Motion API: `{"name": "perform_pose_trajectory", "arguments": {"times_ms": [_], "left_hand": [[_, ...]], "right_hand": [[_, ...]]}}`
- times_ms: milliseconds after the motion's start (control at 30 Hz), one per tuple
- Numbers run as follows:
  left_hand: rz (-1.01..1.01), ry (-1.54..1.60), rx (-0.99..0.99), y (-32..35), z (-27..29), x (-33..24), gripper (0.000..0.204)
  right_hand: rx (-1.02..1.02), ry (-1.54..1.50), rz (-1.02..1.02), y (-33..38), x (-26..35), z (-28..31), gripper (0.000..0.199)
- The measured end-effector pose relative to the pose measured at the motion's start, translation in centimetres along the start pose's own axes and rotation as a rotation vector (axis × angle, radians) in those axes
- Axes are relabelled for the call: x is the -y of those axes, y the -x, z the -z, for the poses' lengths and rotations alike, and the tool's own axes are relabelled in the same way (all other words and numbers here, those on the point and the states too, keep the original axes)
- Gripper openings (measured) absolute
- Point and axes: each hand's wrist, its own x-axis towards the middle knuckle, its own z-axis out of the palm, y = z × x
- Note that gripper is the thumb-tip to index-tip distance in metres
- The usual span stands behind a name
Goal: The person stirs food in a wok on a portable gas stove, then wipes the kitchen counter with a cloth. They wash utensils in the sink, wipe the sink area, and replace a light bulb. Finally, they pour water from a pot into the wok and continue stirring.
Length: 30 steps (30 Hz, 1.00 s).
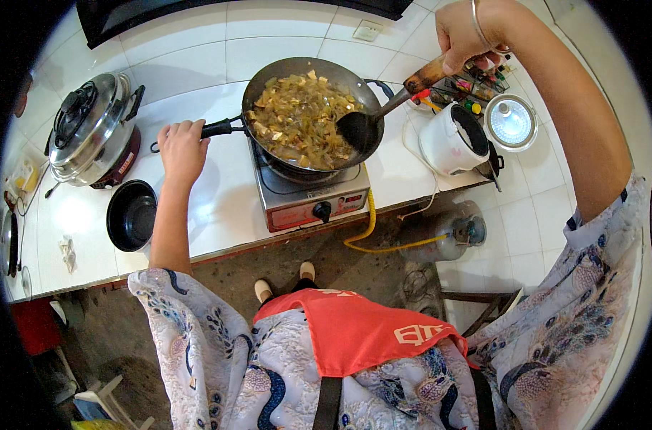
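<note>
A dark wok (365, 87) sits on a single-burner gas stove (297, 208). Chopped greenish vegetables with pale yellow pieces (297, 115) fill it, in some liquid. My left hand (182, 148) is closed round the wok's black side handle (218, 128). Up at the right, my right hand (469, 36) grips the wooden handle of a dark ladle (394, 102). The ladle slants down to the left, and its bowl rests in the food at the wok's right side.
A lidded steel electric pot (89, 136) and a black bowl (132, 215) stand left. To the right are a white rice cooker (451, 140), its detached lid (511, 122) and a bottle rack (476, 82). A yellow hose (369, 226) runs to a gas cylinder (440, 244) below the counter.
</note>
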Motion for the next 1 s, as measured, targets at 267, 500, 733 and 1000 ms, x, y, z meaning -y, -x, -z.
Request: {"name": "perform_pose_trajectory", "arguments": {"times_ms": [267,500,733,1000], "left_hand": [[-0.014,0.004,-0.021,0.3,0.3,0.6,0.036],[-0.034,0.053,-0.010,-0.3,-0.1,-0.7,0.037],[0.008,0.028,0.049,-0.3,0.7,-0.5,0.038],[-0.018,0.051,0.015,-1.2,0.0,-1.2,0.035]], "right_hand": [[-0.517,0.518,-0.060,0.1,4.6,-1.7,0.019],[-0.467,0.435,0.177,-2.4,4.7,-10.0,0.045],[-0.386,0.274,0.268,4.5,1.0,-14.1,0.044],[-0.393,-0.179,0.176,-2.2,-5.0,-14.4,0.048]]}}
